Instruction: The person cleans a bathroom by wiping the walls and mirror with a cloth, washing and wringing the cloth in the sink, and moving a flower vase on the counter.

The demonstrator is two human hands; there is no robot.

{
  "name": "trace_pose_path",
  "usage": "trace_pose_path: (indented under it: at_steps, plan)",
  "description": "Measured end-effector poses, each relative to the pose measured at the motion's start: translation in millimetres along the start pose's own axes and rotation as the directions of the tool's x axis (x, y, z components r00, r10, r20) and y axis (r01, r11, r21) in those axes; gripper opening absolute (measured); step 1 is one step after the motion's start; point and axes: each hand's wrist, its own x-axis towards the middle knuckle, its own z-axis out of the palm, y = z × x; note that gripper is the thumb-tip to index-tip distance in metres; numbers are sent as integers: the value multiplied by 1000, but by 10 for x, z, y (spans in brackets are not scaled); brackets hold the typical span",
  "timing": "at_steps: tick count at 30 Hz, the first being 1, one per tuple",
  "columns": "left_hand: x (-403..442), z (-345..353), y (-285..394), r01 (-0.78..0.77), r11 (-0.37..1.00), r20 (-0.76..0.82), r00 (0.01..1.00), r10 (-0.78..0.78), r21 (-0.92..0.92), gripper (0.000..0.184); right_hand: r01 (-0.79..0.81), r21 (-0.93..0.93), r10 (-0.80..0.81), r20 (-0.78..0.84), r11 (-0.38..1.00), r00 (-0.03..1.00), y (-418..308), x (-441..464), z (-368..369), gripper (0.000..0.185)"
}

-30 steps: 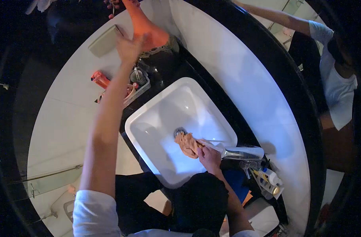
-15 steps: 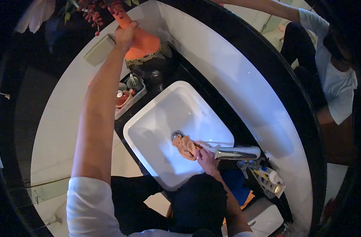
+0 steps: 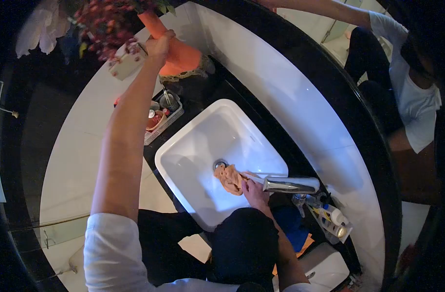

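My left hand (image 3: 157, 47) is closed round the neck of an orange vase (image 3: 182, 57), which leans to the left and has a dark lower part. Dark red berries (image 3: 103, 27) and a pale flower (image 3: 41, 29) stick out at its top. Low in the white sink (image 3: 183, 138), my right hand (image 3: 255, 193) grips a crumpled peach cloth (image 3: 229, 179) beside the drain (image 3: 219, 164). The chrome faucet (image 3: 291, 185) juts over the sink next to that hand.
A basket (image 3: 166, 125) with small items stands left of the sink. Tubes and bottles (image 3: 333, 219) lie in a tray right of the faucet. A blue cloth (image 3: 291, 228) and a white box (image 3: 327, 266) are at lower right. A mirror reflects a person (image 3: 415, 97).
My left hand has closed on the vase neck, and the vase has tilted left, bringing more berries and the flower into view. My right hand stays at the cloth in the sink.
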Motion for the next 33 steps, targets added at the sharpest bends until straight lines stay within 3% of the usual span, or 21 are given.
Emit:
trace_pose_path:
  at_steps: [1, 3, 7, 13, 23, 25, 29, 33]
  plan:
    - [28, 14, -38, -1, 1000, 0, 1000, 1, -2, 47, -67, -1, 67, 57, 998, 996, -13, -2, -10, 29]
    - [101, 45, -126, -21, 960, -191, 979, 77, 281, 40, -69, 16, 68, 51, 997, 996, -12, 2, -12, 30]
    - [264, 165, -277, 15, 949, -178, 983, 43, 315, 41, -1, 21, 2, -42, 1000, 999, 32, -11, 41, 32]
    - [-215, 68, 67, -215, 943, -7, 974, 224, 253, 53, -108, 36, 99, 202, 993, 974, 86, -15, 96, 33]
    - [-407, 81, 175, -198, 975, 63, 979, 193, 101, 43, -60, -5, 60, 65, 998, 996, 66, -13, 101, 33]
    - [-428, 72, 179, -178, 981, 81, 982, 172, 76, 41, -35, 17, 35, -40, 999, 999, 63, -7, 113, 34]
    - [-451, 58, 149, -157, 986, 91, 984, 152, 49, 37, -76, 0, 76, 83, 997, 994, 74, -7, 100, 30]
    - [-428, 30, 43, -164, 986, 31, 986, 163, 34, 33, 7, 5, -7, -64, 1000, 998, 55, 1, 55, 27]
